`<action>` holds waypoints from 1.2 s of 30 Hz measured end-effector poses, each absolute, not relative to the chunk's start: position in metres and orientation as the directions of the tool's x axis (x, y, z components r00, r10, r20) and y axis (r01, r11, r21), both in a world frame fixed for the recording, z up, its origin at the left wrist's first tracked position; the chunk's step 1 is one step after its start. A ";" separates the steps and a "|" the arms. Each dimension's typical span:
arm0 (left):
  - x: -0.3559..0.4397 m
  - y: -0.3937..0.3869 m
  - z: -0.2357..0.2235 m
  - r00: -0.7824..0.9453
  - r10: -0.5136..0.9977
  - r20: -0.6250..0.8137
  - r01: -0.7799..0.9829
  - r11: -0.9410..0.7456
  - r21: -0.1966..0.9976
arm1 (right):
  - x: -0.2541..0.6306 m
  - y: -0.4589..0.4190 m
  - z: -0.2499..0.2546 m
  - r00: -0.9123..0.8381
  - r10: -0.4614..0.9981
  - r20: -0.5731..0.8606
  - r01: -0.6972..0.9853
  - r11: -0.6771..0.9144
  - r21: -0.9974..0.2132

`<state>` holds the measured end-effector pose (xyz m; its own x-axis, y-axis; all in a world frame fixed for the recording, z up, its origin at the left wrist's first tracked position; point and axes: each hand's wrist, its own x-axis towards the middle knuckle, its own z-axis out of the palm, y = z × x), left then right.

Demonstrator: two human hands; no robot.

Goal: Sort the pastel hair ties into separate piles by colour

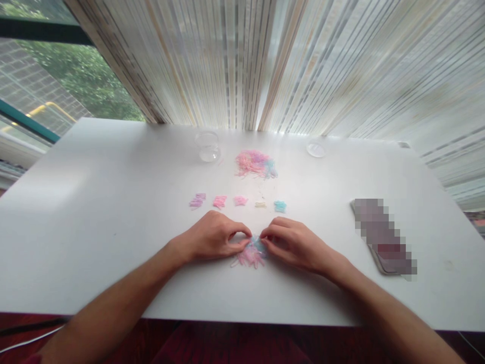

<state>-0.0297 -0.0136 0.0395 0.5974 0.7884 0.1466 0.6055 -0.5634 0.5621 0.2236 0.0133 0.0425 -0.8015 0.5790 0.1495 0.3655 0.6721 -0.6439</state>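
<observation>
A small loose pile of thin pink and blue pieces [250, 257], which look like small elastic bands, lies on the white table before me. My left hand [212, 236] is at its left side, thumb and forefinger pinched together at the pile's upper edge. From the right, my right hand [293, 241] pinches at the blue part of the same pile. Exactly which pieces are between the fingertips is too small to make out. Just beyond my hands runs a row of sorted groups: purple [197, 201], deeper pink [220, 201], light pink [240, 200], cream [260, 205] and blue [280, 206].
A bigger mixed pile [254, 163] sits farther back. Left of it stands a clear round plastic tub [208, 147], and to the right lies a clear lid [316, 149]. A phone [382, 237], partly blurred out, rests at the right. Striped curtains [246, 60] hang behind the table [125, 197].
</observation>
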 end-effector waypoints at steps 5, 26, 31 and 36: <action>-0.029 -0.013 0.042 0.589 0.797 0.135 0.600 -0.543 0.588 | 0.224 0.013 0.042 -0.800 0.583 0.139 0.372 0.664 -0.649; -0.030 -0.013 0.049 0.570 0.793 0.218 0.486 -0.538 0.688 | 0.222 0.010 0.042 -0.801 0.529 0.279 0.247 0.717 -0.652; -0.029 -0.013 0.050 0.560 0.796 0.228 0.470 -0.532 0.704 | 0.221 0.009 0.041 -0.804 0.528 0.274 0.246 0.715 -0.655; -0.029 -0.014 0.050 0.554 0.799 0.232 0.466 -0.529 0.709 | 0.220 0.008 0.040 -0.815 0.511 0.275 0.232 0.721 -0.653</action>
<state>-0.0286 -0.0137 0.0504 0.5542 0.7993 0.2324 0.4657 -0.5292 0.7093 0.2200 0.0076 0.0404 -0.8147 0.5108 0.2745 0.2319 0.7209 -0.6531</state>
